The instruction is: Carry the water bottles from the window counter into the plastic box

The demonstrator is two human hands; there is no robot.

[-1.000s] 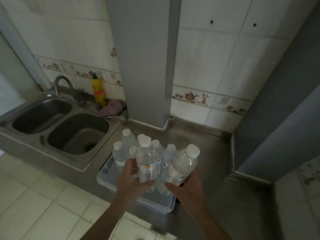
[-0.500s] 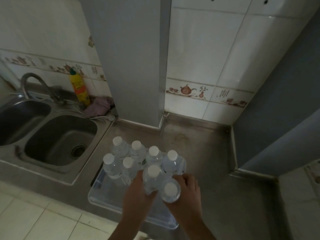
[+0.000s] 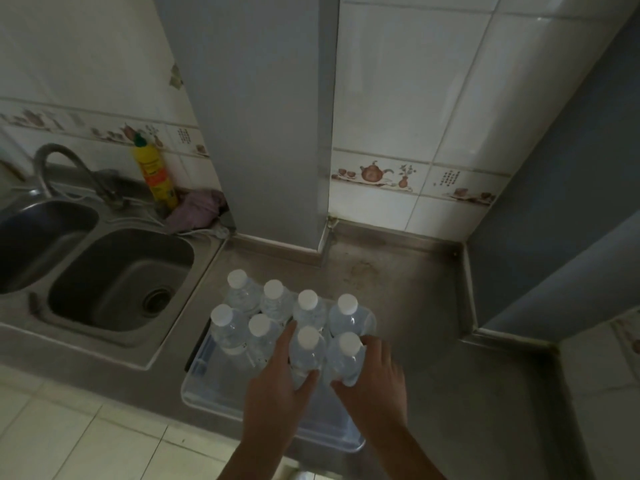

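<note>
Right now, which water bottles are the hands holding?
The two nearest ones: the left hand grips the bottle, the right hand grips the bottle. The other six stand untouched.

nothing can be read: the yellow bottle (image 3: 153, 177) by the sink has a blurred label, and the wall tile (image 3: 446, 178) print (dotted rows) is illegible.

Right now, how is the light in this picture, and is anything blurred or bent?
Head view: dim, greyish light; glare on the white wall tiles at upper right; soft overall, the yellow bottle label unreadable; wide-angle lens bends the grey pillar and counter edges; both hands and the water bottles stay recognisable.
</note>
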